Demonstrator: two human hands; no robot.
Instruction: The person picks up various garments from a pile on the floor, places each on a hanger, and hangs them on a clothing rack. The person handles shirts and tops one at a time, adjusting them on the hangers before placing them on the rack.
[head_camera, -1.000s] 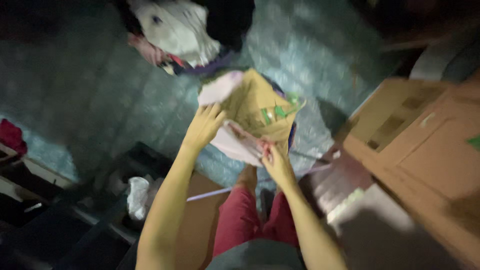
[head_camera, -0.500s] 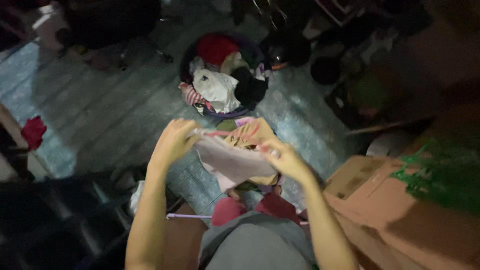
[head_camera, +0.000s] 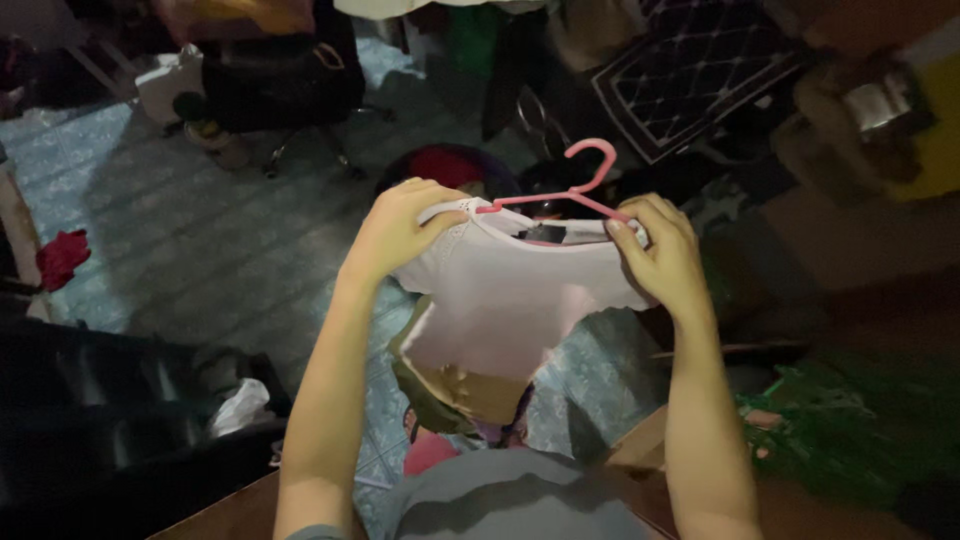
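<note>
My left hand (head_camera: 405, 228) grips the left shoulder of a pale pink garment (head_camera: 505, 300) held up in front of me. My right hand (head_camera: 660, 250) grips its right shoulder together with one end of a pink plastic hanger (head_camera: 580, 185). The hanger's hook rises above the neckline between my hands. An olive and tan cloth (head_camera: 455, 390) hangs down below the pink garment, near my lap.
A dark basket with red clothing (head_camera: 445, 168) stands on the tiled floor (head_camera: 200, 240) behind the hanger. A black office chair (head_camera: 275, 85) is at the back left, a red cloth (head_camera: 62, 255) at the far left, a white crumpled bag (head_camera: 238, 405) lower left, and clutter on the right.
I have raised the pink garment higher and spread its shoulders apart, and the pink hanger now shows at its neckline. The camera has tilted up toward the far side of the room.
</note>
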